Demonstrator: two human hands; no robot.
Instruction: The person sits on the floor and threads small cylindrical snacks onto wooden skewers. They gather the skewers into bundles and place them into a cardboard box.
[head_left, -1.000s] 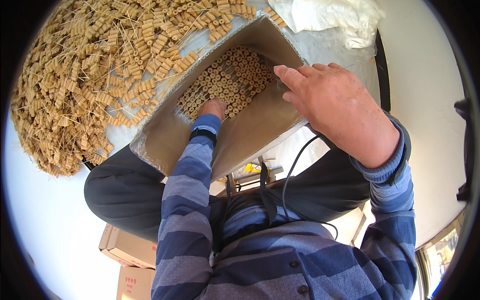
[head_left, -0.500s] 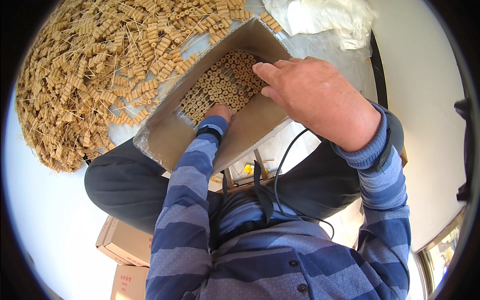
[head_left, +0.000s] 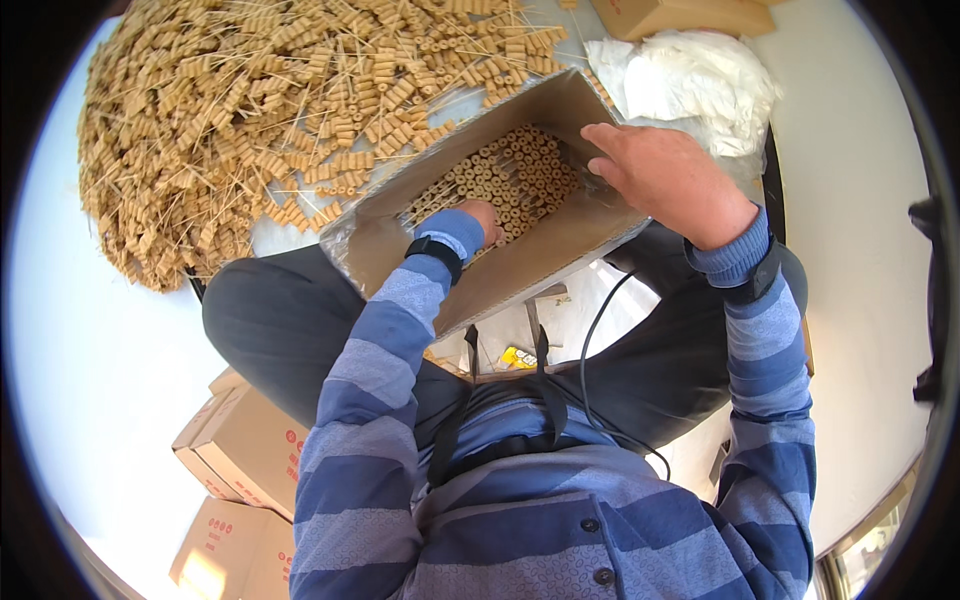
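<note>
A deep cardboard box (head_left: 530,270) stands tilted between my knees. Inside it, small tan ribbed cylinders (head_left: 510,175) are packed in rows with their holed ends facing up, and thin pale stems show among them. My left hand (head_left: 482,218) reaches down into the box and lies against the near-left part of the rows; its fingertips are hidden. My right hand (head_left: 665,180) is over the box's right end, thumb and forefinger apart and pointing inward, with nothing seen between them.
A large heap of the same loose cylinders (head_left: 230,130) on thin stems spreads beyond the box, left and far. Crumpled white plastic (head_left: 695,90) lies at far right, below another carton (head_left: 680,15). Closed cartons (head_left: 245,445) are stacked lower left. A black cable (head_left: 590,345) hangs across my lap.
My view has shifted, so the box and heap sit differently in it. My left hand has drawn back a little toward the box's near side; my right hand stays at its right end.
</note>
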